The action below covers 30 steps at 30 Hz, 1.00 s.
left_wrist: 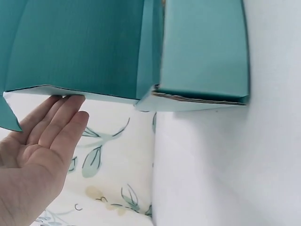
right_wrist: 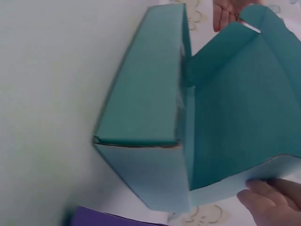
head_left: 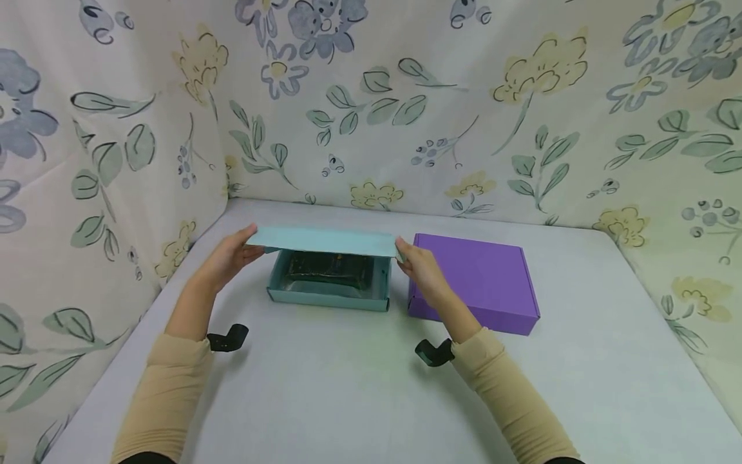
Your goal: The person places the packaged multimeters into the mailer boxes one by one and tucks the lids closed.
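Note:
A teal cardboard box [head_left: 330, 298] sits on the table with its hinged lid [head_left: 327, 240] partly raised. Inside lies a dark item in shiny plastic wrapping [head_left: 332, 269]; its kind is unclear. At the lid's left corner, my left hand [head_left: 234, 254] holds the edge; the left wrist view shows its fingers [left_wrist: 63, 120] against the side flap, the thumb hidden. My right hand [head_left: 424, 267] grips the lid's right corner, and its fingers [right_wrist: 265, 193] touch the side flap's outside in the right wrist view.
A closed purple box [head_left: 472, 277] stands just right of the teal box, close to my right forearm. The white table [head_left: 336, 386] ends at a floral cloth [head_left: 371, 116] behind and at the sides. Black wrist mounts [head_left: 230, 338] stick out from both forearms.

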### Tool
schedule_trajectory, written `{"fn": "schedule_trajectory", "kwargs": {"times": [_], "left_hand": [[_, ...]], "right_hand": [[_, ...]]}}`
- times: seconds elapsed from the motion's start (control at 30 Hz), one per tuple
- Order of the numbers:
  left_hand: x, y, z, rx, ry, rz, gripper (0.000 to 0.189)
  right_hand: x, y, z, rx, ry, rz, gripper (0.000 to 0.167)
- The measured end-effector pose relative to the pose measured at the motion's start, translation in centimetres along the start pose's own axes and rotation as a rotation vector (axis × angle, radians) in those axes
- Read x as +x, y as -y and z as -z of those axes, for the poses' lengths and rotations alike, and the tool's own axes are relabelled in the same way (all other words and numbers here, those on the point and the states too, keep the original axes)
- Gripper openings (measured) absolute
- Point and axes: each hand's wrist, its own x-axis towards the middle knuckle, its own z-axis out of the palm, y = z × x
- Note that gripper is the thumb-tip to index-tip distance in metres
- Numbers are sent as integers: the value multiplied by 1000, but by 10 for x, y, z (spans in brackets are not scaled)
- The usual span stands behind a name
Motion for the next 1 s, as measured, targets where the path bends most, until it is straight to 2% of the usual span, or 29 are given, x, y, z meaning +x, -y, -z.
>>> {"fn": "schedule_trajectory", "kwargs": {"times": [0.17,0.3,0.6,0.67,0.83,1.0], "left_hand": [[-7,13,-8,7,-17,-13,72],[-12,23,-13,17,-22,8,73],[-16,32,-17,68,-22,53,77],[-17,34,-16,90,-24,57,76],[-28,37,-18,262,-89,65,69],[-39,34,-24,413,-151,53,66]], "right_hand": [[-5,-11,0,-1,-10,-21,60],[-7,-21,3,-29,19,-17,60],[-10,-35,3,-77,49,-21,62],[-12,-37,2,-135,25,-33,61],[-23,-41,-1,-302,-55,-20,53],[-38,-43,-3,-343,-101,80,45]]}}
